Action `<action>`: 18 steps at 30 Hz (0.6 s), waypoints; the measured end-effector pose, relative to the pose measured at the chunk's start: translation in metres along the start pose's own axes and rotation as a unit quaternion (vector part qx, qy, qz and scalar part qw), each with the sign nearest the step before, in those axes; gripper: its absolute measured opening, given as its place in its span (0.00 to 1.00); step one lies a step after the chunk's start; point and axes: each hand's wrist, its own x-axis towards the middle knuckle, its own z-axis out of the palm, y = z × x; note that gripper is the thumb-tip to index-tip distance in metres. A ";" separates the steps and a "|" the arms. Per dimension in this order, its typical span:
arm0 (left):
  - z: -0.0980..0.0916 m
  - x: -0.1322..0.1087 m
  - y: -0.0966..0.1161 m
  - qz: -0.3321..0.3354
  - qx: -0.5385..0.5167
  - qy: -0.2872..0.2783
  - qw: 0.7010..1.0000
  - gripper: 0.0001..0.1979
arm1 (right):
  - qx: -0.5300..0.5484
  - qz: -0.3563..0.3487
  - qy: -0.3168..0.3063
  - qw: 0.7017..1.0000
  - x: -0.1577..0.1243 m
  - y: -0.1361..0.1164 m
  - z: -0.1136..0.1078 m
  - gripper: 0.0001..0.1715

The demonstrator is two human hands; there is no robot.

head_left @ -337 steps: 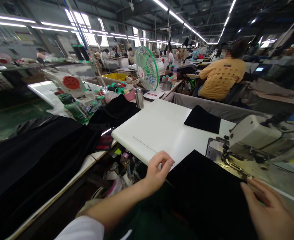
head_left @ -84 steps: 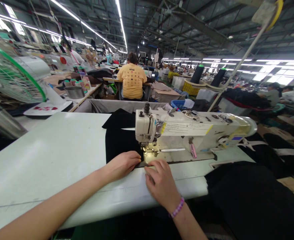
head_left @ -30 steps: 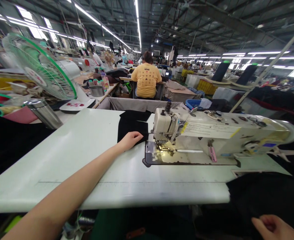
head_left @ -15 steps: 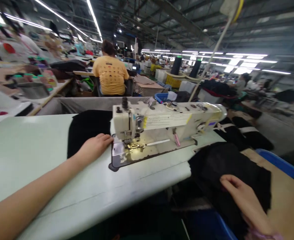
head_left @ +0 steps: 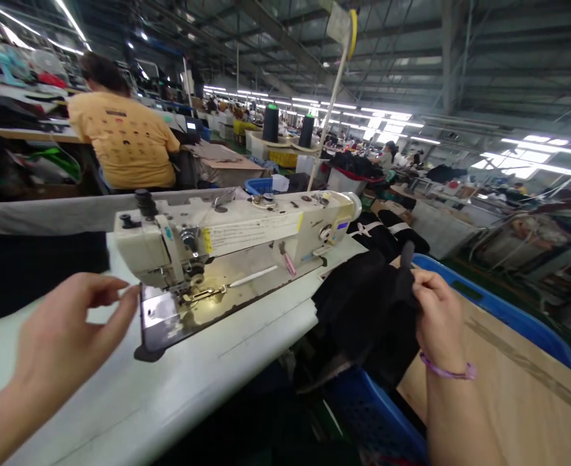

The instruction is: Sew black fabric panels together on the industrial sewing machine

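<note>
Black fabric (head_left: 367,310) hangs from my right hand (head_left: 438,310), pinched at its top edge and lifted beside the table's right end. A purple band circles that wrist. My left hand (head_left: 79,323) hovers at the left end of the sewing machine (head_left: 246,226), thumb and forefinger curved with a small gap and nothing seen between them. Under the needle area lies the metal plate (head_left: 169,317), lit by the machine's lamp. A white pen-like stick (head_left: 253,276) and a pink-handled tool (head_left: 289,262) rest on the machine bed. More black cloth (head_left: 33,265) lies behind my left hand.
A blue basket (head_left: 518,304) with a tan board (head_left: 498,362) across it stands to the right. Bundled black pieces (head_left: 387,233) lie beyond the machine. A person in a yellow shirt (head_left: 125,139) sits ahead. Dark thread cones (head_left: 270,123) stand behind a pole.
The view has turned right. My right hand has raised the black fabric by its edge. My left hand has come off the black cloth it rested on.
</note>
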 end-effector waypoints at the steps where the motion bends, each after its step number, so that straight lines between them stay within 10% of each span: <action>1: -0.004 -0.008 0.023 0.029 -0.010 0.009 0.999 0.05 | 0.036 -0.002 -0.064 0.997 -0.009 -0.011 0.010 0.07; 5: -0.017 -0.035 0.112 0.173 -0.183 -0.139 0.958 0.31 | 0.158 0.112 -0.395 0.898 -0.058 -0.054 0.060 0.13; 8: -0.024 -0.043 0.145 0.222 -0.280 -0.204 0.911 0.37 | 0.169 0.176 -0.529 0.813 -0.091 -0.075 0.088 0.16; 18: -0.074 -0.047 0.138 0.131 -0.117 -0.058 0.983 0.18 | 0.061 0.037 -0.473 0.878 -0.149 -0.087 0.120 0.23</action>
